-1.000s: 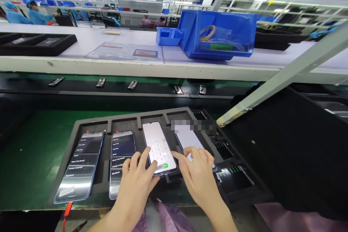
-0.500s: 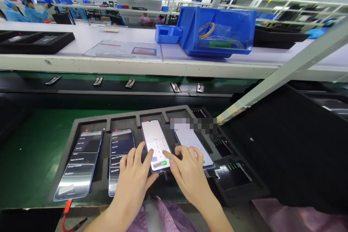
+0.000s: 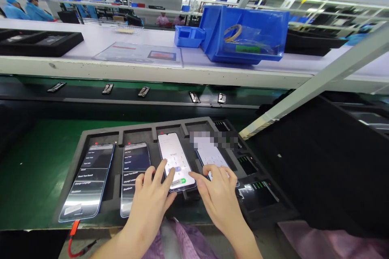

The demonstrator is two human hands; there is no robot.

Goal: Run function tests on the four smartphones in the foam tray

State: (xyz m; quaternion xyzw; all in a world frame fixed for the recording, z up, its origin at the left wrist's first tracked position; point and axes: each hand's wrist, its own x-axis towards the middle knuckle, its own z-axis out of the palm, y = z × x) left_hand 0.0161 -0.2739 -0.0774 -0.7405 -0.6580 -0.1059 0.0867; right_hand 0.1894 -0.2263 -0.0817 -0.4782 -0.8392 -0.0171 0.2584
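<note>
Workshop: shelving and people in blue (image 3: 38, 11) beyond the white ledge (image 3: 121, 66); clock read from the keypad phone, 12 pointing away from the wearer.
Green desk (image 3: 33, 170): carries the grey foam tray (image 3: 120, 137), four phones side by side in its pockets.
Menu screens: second phone (image 3: 135, 166) and far-left phone (image 3: 88, 182), both toward 9 o'clock, list running down to Shutdown; judged further along than the others.
Keypad phone (image 3: 178, 162): clock centre, third from the left; symbols entered above the digits, one key tinted. Entry judged part-way.
Fourth phone (image 3: 214, 156): 3 o'clock, keypad up; top pixelated, so any entry there cannot be read.
Tally: two at the list, two without it.
Left hand (image 3: 150, 198): grip loosely spread, nothing held; fingertips over the keypad phone's digits.
Right hand (image 3: 220, 190): grip relaxed, nothing held; forefinger out at the keypad phone's right edge, contact uncertain, palm over the fourth phone's lower end.
Side tray (image 3: 285, 206): 3 to 4 o'clock; dark-screened phones with green bars.
Large blue bin (image 3: 258, 18): 1 o'clock; tape ring (image 3: 233, 33) and clear bags.
Small blue bin (image 3: 188, 40): 12 o'clock; contents not discernible.
Black tray (image 3: 39, 50): 10 o'clock; flat pieces in its compartments.
</note>
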